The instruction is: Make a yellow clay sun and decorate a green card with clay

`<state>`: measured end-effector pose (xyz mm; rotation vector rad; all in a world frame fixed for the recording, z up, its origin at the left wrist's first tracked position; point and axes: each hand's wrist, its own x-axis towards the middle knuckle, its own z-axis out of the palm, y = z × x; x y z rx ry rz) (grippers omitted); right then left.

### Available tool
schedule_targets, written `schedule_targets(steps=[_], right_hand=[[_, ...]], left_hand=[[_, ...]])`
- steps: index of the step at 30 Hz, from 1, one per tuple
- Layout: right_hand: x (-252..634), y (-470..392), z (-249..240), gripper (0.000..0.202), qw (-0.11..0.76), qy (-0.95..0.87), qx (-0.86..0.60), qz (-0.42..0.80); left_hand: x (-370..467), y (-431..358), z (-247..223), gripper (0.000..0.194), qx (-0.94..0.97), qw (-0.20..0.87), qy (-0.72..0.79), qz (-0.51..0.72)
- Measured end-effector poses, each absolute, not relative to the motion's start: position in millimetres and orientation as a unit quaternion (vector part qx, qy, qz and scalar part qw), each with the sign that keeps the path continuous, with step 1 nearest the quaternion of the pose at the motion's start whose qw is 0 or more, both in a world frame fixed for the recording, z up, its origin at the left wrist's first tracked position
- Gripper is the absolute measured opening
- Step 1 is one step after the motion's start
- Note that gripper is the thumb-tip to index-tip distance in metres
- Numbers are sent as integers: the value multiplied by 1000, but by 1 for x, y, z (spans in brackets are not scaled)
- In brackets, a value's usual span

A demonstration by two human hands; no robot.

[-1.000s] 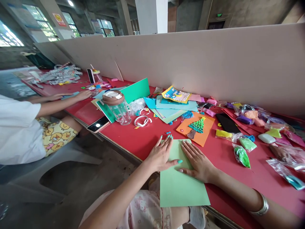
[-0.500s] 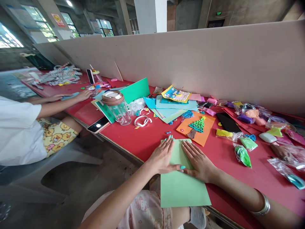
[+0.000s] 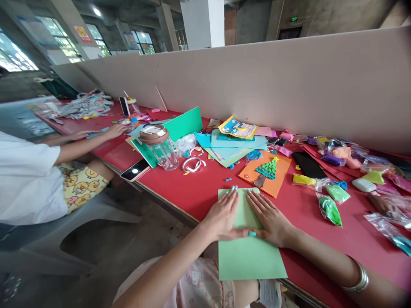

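A light green sheet of paper (image 3: 252, 259) lies at the red table's front edge, its near end sticking out past the edge. My left hand (image 3: 224, 214) rests flat on its upper left part, fingers stretched away from me. Flat on the right part is my right hand (image 3: 271, 218), fingers also extended. The two thumbs meet near the middle of the sheet. Just beyond the paper lies an orange card (image 3: 279, 171) bearing a green clay tree (image 3: 268, 169).
A lidded clear cup (image 3: 160, 147), a phone (image 3: 135, 170) and a white cable (image 3: 194, 164) stand or lie left. Bagged clay (image 3: 330, 209) and a black phone (image 3: 308, 164) lie right. Coloured papers (image 3: 239, 145) are stacked behind. Another person's hand (image 3: 115, 130) is far left.
My left hand has slid slightly right on the sheet, and its thumb now overlaps my right thumb. The view has shifted slightly.
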<state>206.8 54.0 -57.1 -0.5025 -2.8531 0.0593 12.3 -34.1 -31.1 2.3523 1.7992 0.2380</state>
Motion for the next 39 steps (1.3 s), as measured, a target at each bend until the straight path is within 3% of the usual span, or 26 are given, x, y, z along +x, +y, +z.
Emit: schedule_targets(steps=[4,9,16,20,28,34,39], right_hand=[[207,55,-57,91,127,-977,-170,15],[207,54,-57,93,126,-978,-167,14],[206,55,-59,93,116,-979,-166,18],[207,56,-58,90,122,-978,-169,11],[207,54,-61,92,139,-974,-178,19],[207,55,-58,92,125,-978,-166,11],[207,55,-57,92,116,-979,-165,13]], left_hand=[[26,-41,-40,105,836,68,535,98],[9,-31,-37,94,787,79,603,101],[20,-38,-38,105,791,74,601,86],[28,-42,-43,98,823,44,557,102],[-3,-31,-34,101,726,59,679,90],[22,-42,-44,104,804,57,582,106],[16,-38,-40,96,805,76,578,106]])
